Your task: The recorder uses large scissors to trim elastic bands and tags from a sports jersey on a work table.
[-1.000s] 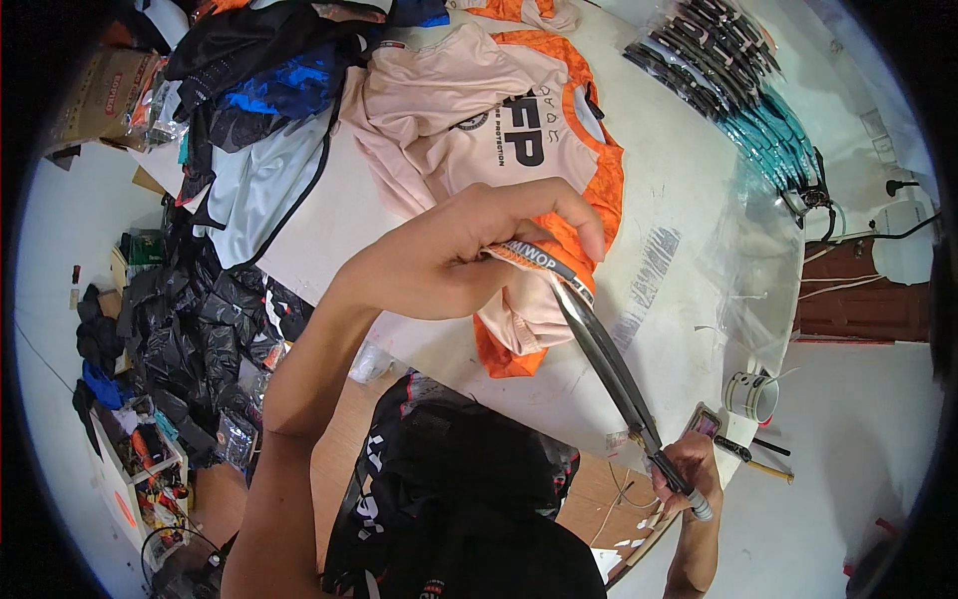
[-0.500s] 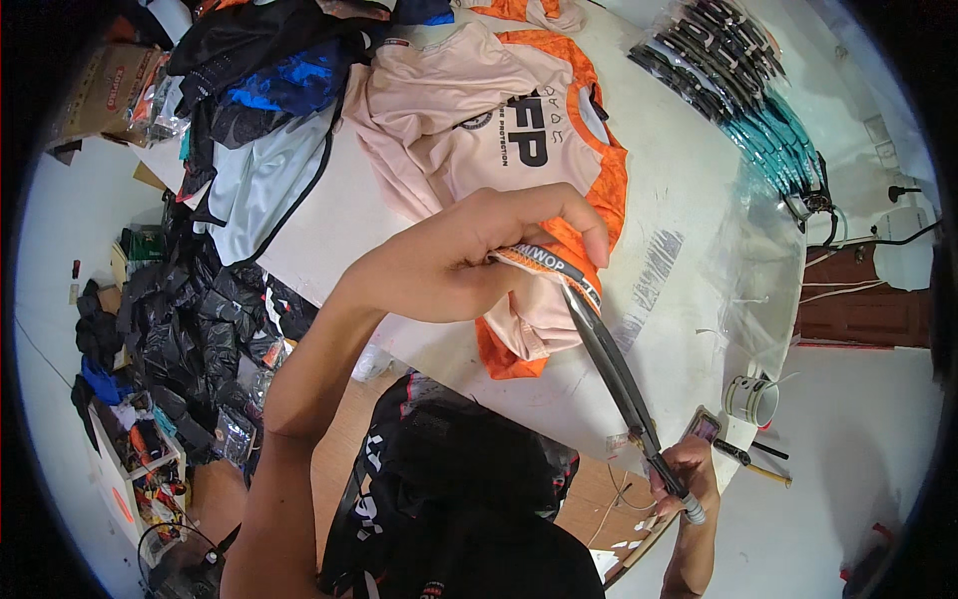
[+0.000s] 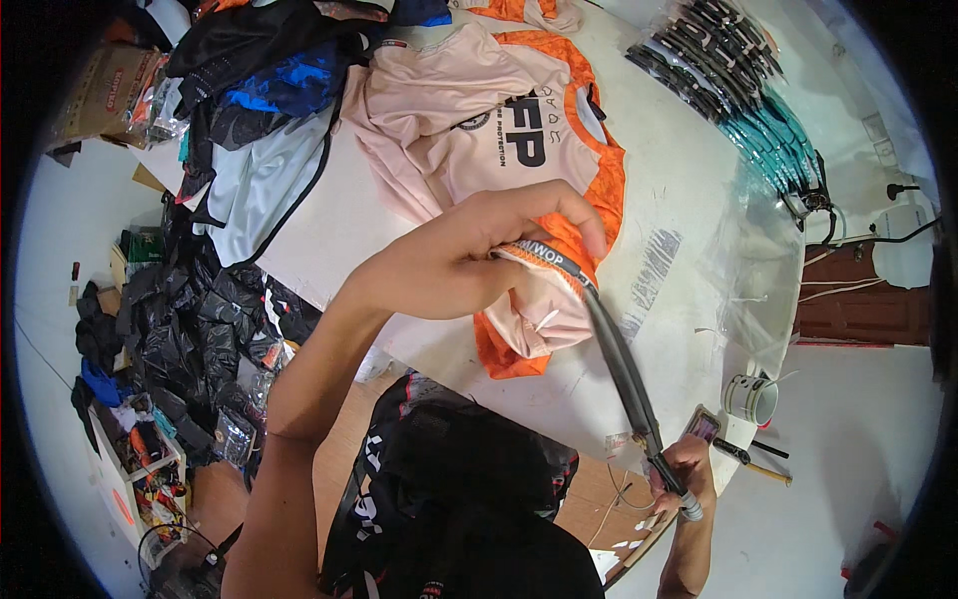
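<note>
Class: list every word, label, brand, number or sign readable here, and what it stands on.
Wording is located here, not copied.
Peach-and-orange shirt: large black lettering.
Dark band: light lettering.
Black clothing: white lettering.
Cardboard box: reddish lettering.
Grey patch on the table: too blurred to read.

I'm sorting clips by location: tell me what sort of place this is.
Probably a garment workroom: a pink-and-orange jersey lies on the white table, with heaped clothes to its left and a row of black-and-teal items to its right.
</note>
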### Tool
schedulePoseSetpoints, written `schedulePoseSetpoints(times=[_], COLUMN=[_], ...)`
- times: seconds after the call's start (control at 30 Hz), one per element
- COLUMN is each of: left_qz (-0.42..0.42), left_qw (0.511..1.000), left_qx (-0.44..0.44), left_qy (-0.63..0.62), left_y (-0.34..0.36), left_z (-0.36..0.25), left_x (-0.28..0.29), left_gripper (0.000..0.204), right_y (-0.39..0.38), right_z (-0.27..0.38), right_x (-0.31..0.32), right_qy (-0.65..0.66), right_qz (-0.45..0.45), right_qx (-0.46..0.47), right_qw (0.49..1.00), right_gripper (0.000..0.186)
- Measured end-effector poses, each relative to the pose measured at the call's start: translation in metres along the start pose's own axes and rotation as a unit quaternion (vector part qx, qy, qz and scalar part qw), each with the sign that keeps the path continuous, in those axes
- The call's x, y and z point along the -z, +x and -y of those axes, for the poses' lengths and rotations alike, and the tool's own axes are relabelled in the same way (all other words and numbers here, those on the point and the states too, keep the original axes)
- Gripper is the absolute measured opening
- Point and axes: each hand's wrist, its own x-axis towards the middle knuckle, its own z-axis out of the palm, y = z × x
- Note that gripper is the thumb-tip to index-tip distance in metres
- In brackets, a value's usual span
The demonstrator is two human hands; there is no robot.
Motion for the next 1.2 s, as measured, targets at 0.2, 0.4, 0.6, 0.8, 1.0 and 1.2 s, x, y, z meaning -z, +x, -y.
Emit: schedulePoseSetpoints(times=[0.2, 0.4, 0.6, 0.8, 1.0, 1.2], left_qz=[-0.037, -0.099, -0.153, -0.169, -0.159, -0.175], left_qw=[0.997, 0.981, 0.958, 0.958, 0.965, 0.968], left_qx=[0.032, 0.095, 0.129, 0.138, 0.107, 0.113], left_qy=[-0.061, -0.135, -0.205, -0.186, -0.179, -0.142], left_y=[-0.001, -0.007, -0.010, -0.006, -0.005, -0.008], left_z=[0.014, 0.031, 0.041, 0.033, 0.037, 0.036], left_x=[-0.001, -0.034, -0.069, -0.089, -0.102, -0.105], left_gripper=[0.049, 0.048, 0.041, 0.047, 0.054, 0.059], right_y=[0.001, 0.050, 0.093, 0.092, 0.104, 0.109], right_z=[-0.006, 0.009, 0.026, 0.028, 0.024, 0.022], right_x=[-0.011, -0.059, -0.088, -0.083, -0.082, -0.080], right_qy=[0.108, 0.143, 0.053, 0.076, 0.077, 0.101], right_qz=[-0.059, -0.284, -0.388, -0.405, -0.424, -0.453], right_qx=[0.034, 0.039, 0.128, 0.145, 0.189, 0.209], right_qw=[0.992, 0.947, 0.911, 0.900, 0.882, 0.861], right_gripper=[0.044, 0.036, 0.030, 0.030, 0.032, 0.028])
